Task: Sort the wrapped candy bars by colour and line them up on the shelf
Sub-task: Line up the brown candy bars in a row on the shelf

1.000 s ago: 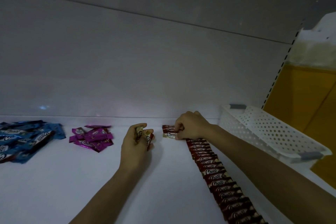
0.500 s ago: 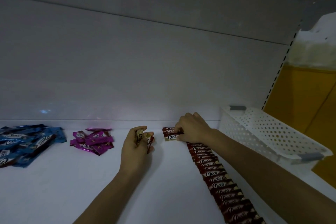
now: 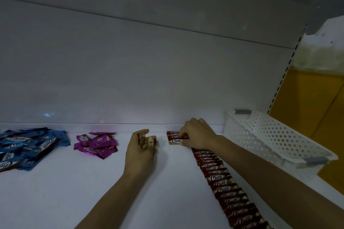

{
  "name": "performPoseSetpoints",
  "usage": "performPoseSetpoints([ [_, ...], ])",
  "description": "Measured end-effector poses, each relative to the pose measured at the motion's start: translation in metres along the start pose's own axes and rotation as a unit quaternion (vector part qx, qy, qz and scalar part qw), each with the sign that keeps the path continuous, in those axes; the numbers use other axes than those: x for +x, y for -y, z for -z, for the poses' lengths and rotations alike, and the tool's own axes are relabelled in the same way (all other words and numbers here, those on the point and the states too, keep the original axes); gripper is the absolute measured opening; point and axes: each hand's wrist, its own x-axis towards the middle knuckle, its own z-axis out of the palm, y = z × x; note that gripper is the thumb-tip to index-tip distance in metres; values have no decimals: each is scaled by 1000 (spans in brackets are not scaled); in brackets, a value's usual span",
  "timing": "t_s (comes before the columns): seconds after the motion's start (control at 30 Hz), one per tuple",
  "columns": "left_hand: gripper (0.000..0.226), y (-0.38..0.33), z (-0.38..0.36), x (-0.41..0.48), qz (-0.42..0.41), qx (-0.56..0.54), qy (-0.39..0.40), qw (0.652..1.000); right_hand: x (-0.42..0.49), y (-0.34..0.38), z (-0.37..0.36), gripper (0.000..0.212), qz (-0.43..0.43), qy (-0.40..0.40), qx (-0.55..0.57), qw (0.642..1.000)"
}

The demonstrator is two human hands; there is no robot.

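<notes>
**user1:** what could go wrong here?

**user2:** imo the right hand (image 3: pixel 197 134) bumps the red row (image 3: pixel 221 180) crooked while seating the end bar (image 3: pixel 175 141) at the shelf (image 3: pixel 74 191) back. Its fingers are curled, pinching that bar. Left hand (image 3: pixel 139 151) fingers clamp several spare bars (image 3: pixel 143 138). Blue pile (image 3: pixel 28 147) and magenta pile (image 3: pixel 96 143) lie unlined, off left.

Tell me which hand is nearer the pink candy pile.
Left. The left hand, holding red bars, is just right of the pink pile, with a gap between; the right hand is farther right, pinching the back end of the red row.
</notes>
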Motion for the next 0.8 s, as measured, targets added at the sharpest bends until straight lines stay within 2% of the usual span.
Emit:
performPoseSetpoints([
  [0.07,34,-3,-1,-1,11,-39,8,999,-1,3,1,25,-6,-22,50,998],
  [0.1,35,-5,-2,-2,15,-63,15,998,-3,8,2,24,-18,-36,135,990],
  [0.13,35,-6,-2,-4,14,-77,23,997,-6,14,4,28,-34,-42,247,968],
  [0.2,33,-8,-2,-5,-5,-74,34,997,-12,27,10,36,-58,-22,440,896],
  [0.27,30,-9,-2,-6,-15,-63,46,997,-16,35,12,27,-59,1,521,851],
  [0.37,27,-9,-2,-8,-3,-52,75,996,-25,40,15,7,-44,-20,553,832],
  [0.53,14,-9,-3,-11,3,-15,124,992,-43,32,25,12,-118,-75,628,766],
  [0.6,9,-9,-3,-11,0,-1,124,992,-52,31,25,12,-118,-52,632,764],
  [0.73,5,-9,-2,-12,-9,8,130,991,-63,40,16,4,-139,-26,599,788],
  [0.8,6,-9,-2,-13,-12,7,131,991,-59,42,12,10,-156,-49,620,768],
])
